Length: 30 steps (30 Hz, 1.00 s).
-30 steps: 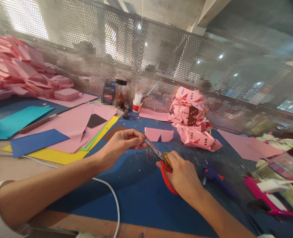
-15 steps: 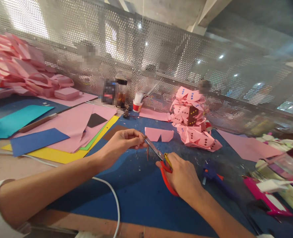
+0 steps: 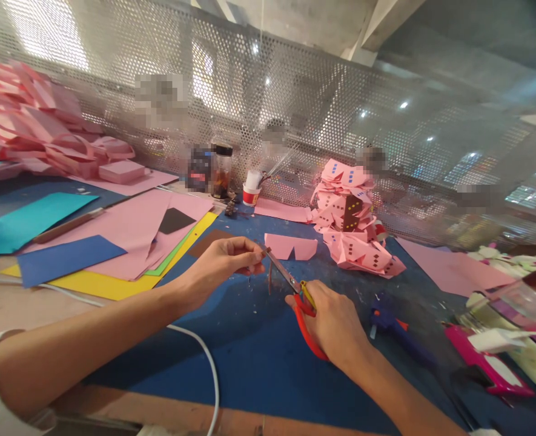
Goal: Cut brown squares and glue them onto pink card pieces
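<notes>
My left hand (image 3: 234, 257) is pinched around a small brown piece of paper (image 3: 268, 249), mostly hidden by the fingertips. My right hand (image 3: 338, 321) grips scissors (image 3: 304, 321) with red and yellow handles. Their blades point up and left, with the tips at the brown piece beside my left fingertips. A thin brown strip (image 3: 270, 275) shows just under the blades. Behind them, a folded pink paper piece (image 3: 290, 245) with a notch stands on the blue mat (image 3: 249, 363).
A stack of folded pink papers with coloured squares (image 3: 344, 212) stands behind. Coloured sheets (image 3: 126, 284) lie left, below a pink paper heap (image 3: 36, 127). On the right are a blue glue gun (image 3: 388, 318) and a pink case (image 3: 499, 357). A white cable (image 3: 211, 357) crosses in front.
The scissor tips have drawn slightly back from my left fingertips, and the end of the brown piece now shows. Both hands have stayed almost in place.
</notes>
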Tool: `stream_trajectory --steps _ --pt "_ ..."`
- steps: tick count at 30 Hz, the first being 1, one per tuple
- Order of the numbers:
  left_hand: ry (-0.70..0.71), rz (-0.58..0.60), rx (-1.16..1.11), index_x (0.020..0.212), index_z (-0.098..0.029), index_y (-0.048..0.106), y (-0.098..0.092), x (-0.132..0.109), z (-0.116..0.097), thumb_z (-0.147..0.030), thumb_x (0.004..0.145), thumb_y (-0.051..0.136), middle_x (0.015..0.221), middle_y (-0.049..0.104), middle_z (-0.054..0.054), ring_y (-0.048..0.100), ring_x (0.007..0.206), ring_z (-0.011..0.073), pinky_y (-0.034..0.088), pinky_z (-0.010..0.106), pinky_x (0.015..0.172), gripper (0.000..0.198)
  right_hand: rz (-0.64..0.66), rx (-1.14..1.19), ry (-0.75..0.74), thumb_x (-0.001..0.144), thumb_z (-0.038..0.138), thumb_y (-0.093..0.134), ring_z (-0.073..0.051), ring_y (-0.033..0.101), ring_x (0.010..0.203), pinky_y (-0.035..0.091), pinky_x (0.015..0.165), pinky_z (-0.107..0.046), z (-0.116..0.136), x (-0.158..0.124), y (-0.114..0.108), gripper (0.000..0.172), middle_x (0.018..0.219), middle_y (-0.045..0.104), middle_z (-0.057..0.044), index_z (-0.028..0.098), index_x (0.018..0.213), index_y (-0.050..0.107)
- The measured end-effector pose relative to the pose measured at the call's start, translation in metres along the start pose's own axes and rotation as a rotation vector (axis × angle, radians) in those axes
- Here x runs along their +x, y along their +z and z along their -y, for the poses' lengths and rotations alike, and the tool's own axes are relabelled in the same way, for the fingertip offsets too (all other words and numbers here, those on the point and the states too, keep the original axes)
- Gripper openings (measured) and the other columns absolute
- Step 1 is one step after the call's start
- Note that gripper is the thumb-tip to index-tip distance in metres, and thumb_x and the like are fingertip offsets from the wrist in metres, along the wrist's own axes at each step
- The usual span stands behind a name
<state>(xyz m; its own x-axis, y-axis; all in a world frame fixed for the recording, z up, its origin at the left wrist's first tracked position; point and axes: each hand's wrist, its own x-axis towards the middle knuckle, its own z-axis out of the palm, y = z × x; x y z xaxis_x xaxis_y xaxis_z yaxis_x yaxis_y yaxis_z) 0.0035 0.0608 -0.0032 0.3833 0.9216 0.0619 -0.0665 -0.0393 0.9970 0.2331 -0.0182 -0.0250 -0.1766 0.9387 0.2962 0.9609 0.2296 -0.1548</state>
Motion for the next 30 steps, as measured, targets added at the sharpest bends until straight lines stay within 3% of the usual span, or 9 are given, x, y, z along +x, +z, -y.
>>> stream_trajectory --steps 12,24,30 --pt "0.033 0.009 0.015 0.08 -0.016 0.068 -0.0005 -0.002 -0.0007 -0.033 0.082 0.071 0.072 0.066 0.0 0.057 0.069 0.0124 0.043 0.029 0.071 0.018 -0.008 0.021 -0.008 0.096 0.04 0.058 -0.018 0.067 0.064 0.03 0.056 -0.028 -0.0026 -0.0005 0.0016 0.025 0.078 0.066 0.001 0.022 0.079 0.055" --pt "0.057 -0.027 -0.012 0.081 -0.016 0.067 -0.0003 -0.0009 -0.0002 -0.03 0.083 0.07 0.072 0.068 -0.001 0.059 0.069 0.0118 0.044 0.028 0.07 0.015 0.026 -0.077 -0.029 0.099 0.061 0.042 -0.02 0.066 0.066 0.029 0.055 -0.029 0.0006 0.0004 -0.0026 0.041 0.091 0.061 -0.003 0.022 0.092 0.053" --pt "0.051 -0.025 -0.01 0.084 -0.016 0.068 -0.001 -0.0002 0.0014 -0.031 0.083 0.071 0.071 0.069 0.0 0.059 0.068 0.0121 0.044 0.028 0.069 0.015 0.035 -0.038 -0.026 0.098 0.056 0.05 -0.02 0.066 0.065 0.028 0.055 -0.03 0.0017 -0.0013 -0.0007 0.034 0.086 0.064 -0.001 0.023 0.089 0.051"
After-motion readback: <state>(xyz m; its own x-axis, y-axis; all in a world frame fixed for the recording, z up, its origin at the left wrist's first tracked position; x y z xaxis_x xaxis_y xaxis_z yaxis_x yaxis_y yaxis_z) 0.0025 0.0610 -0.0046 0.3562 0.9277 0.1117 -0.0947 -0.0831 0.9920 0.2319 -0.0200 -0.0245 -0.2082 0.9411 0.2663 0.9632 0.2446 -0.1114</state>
